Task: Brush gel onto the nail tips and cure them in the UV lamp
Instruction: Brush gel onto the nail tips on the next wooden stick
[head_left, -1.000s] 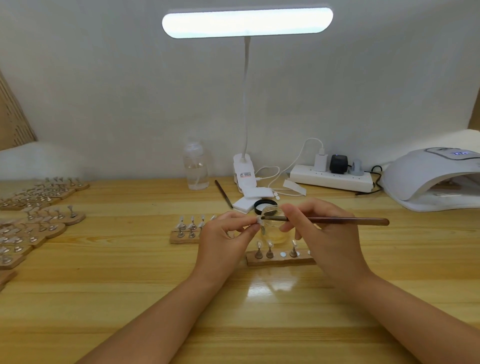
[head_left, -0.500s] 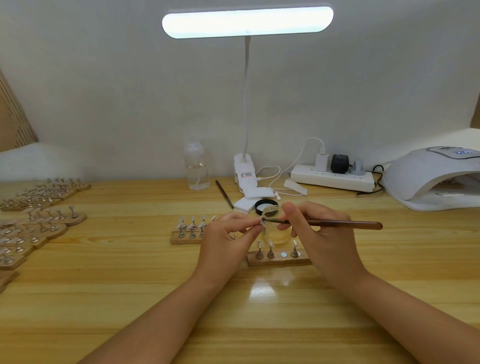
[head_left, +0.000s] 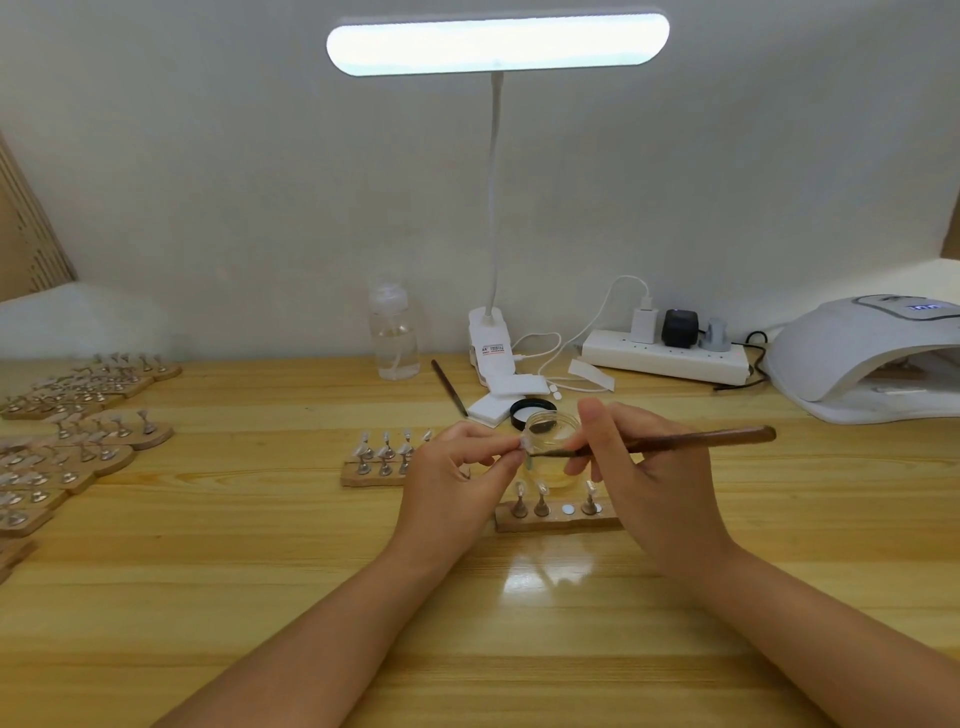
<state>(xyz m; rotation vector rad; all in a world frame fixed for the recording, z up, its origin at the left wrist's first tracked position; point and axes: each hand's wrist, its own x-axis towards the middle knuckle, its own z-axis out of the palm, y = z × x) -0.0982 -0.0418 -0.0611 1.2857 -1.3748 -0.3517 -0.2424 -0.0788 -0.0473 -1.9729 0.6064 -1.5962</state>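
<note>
Grip: left hand (head_left: 457, 467) pinches nail tip (head_left: 525, 445) above table (head_left: 260, 597); right hand (head_left: 644, 467) pinches brush (head_left: 691, 439), bristles at tip. Step: brushing gel. Next: likely reseat tip on wooden holder (head_left: 558, 519), then lamp (head_left: 857, 358).

Dark brown brush (head_left: 696, 437), white UV lamp (head_left: 852, 358)

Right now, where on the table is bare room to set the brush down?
Bare wood lies between the right hand and the UV lamp, in front of the power strip, and along the near edge around both forearms. The left side is crowded with nail-tip stands; the middle holds the gel jar and wooden holder.
</note>
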